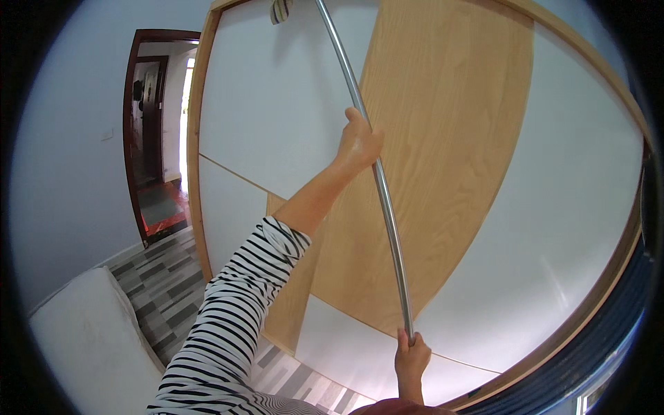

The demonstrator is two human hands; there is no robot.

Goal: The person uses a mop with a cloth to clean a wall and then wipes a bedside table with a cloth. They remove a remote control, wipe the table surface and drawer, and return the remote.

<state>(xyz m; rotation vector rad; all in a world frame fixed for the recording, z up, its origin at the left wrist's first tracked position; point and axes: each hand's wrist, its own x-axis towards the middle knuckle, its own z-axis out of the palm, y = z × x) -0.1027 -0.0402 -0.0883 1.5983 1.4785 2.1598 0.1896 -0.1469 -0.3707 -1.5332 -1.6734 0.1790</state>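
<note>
A long silver metal pole (391,228) slants across the view, its upper end running out past the top edge. My left hand (360,143) is closed around it at mid-height, the arm raised in a striped sleeve. Lower down, my right hand (413,356) grips the pole close to its bottom end. Left of the pole at the top edge, part of a striped, cloth-like piece (280,10) shows; whether it is joined to the pole is out of sight. Behind the pole stands a tall wardrobe (443,138) with white and light wood panels.
A dark-framed doorway (129,138) opens at the left, with a red and grey mat (162,207) beyond it. A white padded piece of furniture (93,346) stands at lower left on grey patterned flooring (162,277). Dark blue curtain fabric (588,346) hangs at lower right.
</note>
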